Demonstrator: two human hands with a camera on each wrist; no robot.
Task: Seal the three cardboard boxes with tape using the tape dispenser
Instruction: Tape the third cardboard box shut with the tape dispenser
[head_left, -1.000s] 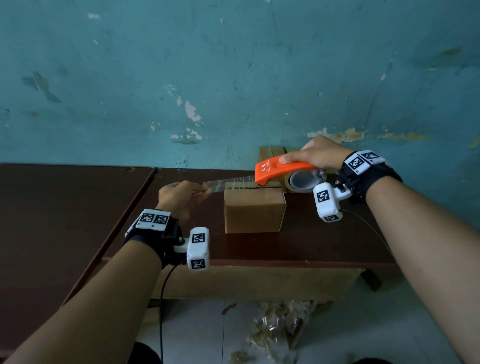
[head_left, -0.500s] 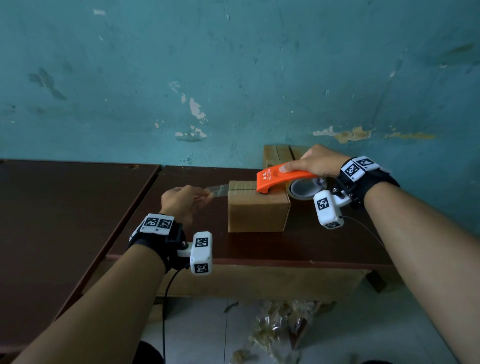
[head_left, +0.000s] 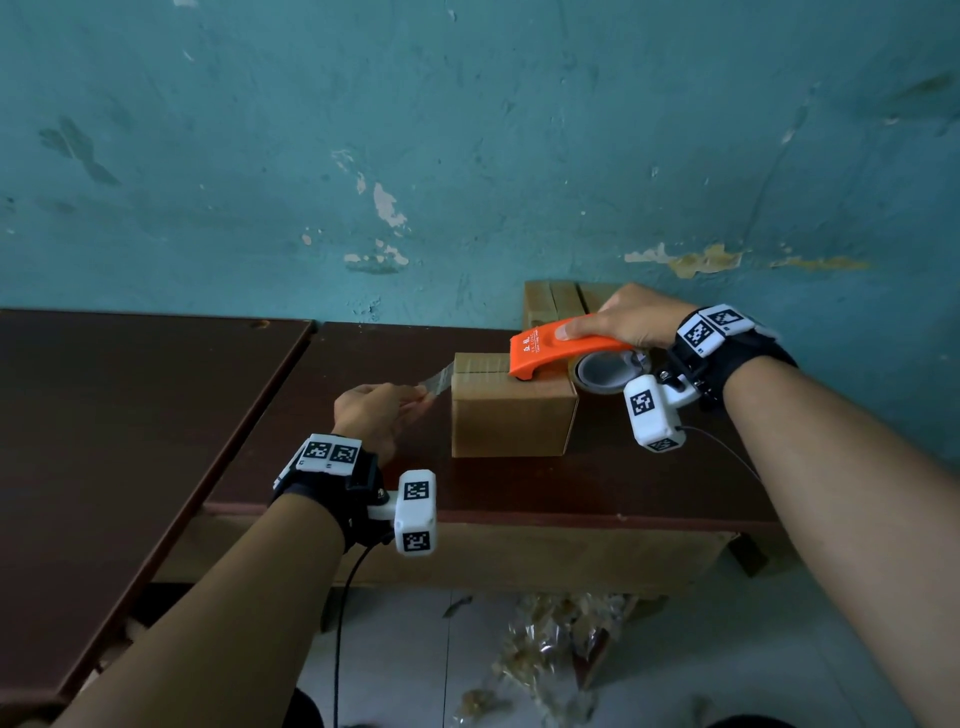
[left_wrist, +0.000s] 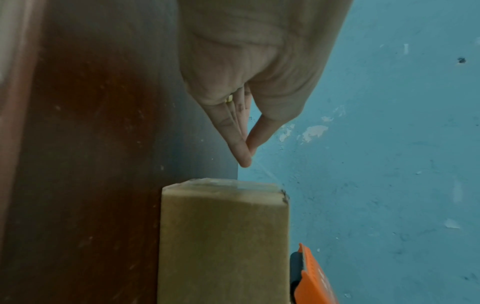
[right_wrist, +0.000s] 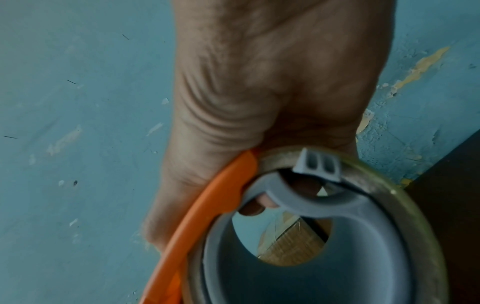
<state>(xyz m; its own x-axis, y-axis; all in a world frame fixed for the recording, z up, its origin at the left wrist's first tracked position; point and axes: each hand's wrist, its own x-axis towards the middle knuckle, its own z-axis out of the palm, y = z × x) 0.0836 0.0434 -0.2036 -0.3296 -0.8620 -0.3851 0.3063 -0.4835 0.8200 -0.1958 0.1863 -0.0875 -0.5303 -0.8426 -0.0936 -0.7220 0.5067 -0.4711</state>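
A small cardboard box (head_left: 511, 415) (left_wrist: 223, 236) stands on the dark brown table (head_left: 363, 358). My right hand (head_left: 628, 322) (right_wrist: 259, 92) grips the orange tape dispenser (head_left: 561, 353) (right_wrist: 207, 214) (left_wrist: 314, 275), whose front end rests on the box's top. A strip of clear tape (head_left: 439, 378) runs from the box's left top edge out to my left hand (head_left: 374, 415) (left_wrist: 246, 152), which pinches its free end between thumb and fingers just left of the box. A second cardboard box (head_left: 556, 304) stands against the wall behind the dispenser.
A teal wall (head_left: 467, 156) with peeling paint rises right behind the table. Another dark table (head_left: 104, 415) adjoins on the left. Crumpled plastic wrap (head_left: 545, 639) lies on the floor under the front edge. A black cable (head_left: 343, 597) hangs from my left wrist.
The dispenser came down from above the box onto its top. My left hand moved nearer the box's left edge, so less tape now spans between hand and dispenser.
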